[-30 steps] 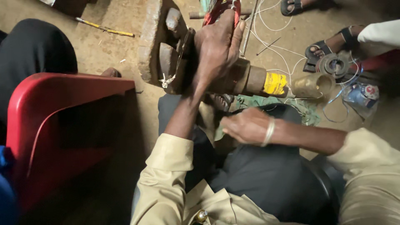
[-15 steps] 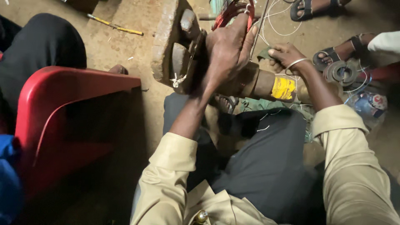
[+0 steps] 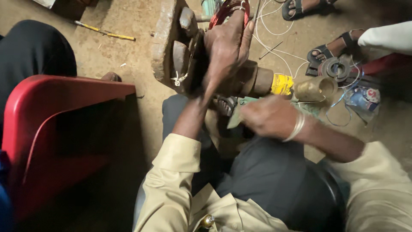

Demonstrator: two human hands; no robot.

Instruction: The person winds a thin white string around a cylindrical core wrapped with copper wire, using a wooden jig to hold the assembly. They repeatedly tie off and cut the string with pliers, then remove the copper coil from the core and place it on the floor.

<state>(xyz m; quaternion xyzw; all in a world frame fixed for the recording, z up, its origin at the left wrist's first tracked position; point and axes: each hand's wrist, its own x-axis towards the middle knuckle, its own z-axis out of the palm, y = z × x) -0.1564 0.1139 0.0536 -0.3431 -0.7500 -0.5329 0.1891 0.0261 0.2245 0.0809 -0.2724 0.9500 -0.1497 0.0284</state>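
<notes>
Motor shaft assembly [image 3: 253,81] is lying roughly level, long axis running left to right across the person's lap, its yellow-taped end [image 3: 282,83] pointing right toward a brass-coloured sleeve [image 3: 315,89] on the floor. Left hand [image 3: 225,47] is clamping down over the assembly's left portion, just below the red copper-wire coil [image 3: 229,10]. Right hand [image 3: 268,117] is hovering nearer the body, below the shaft, curled (contents blurred, cannot tell).
</notes>
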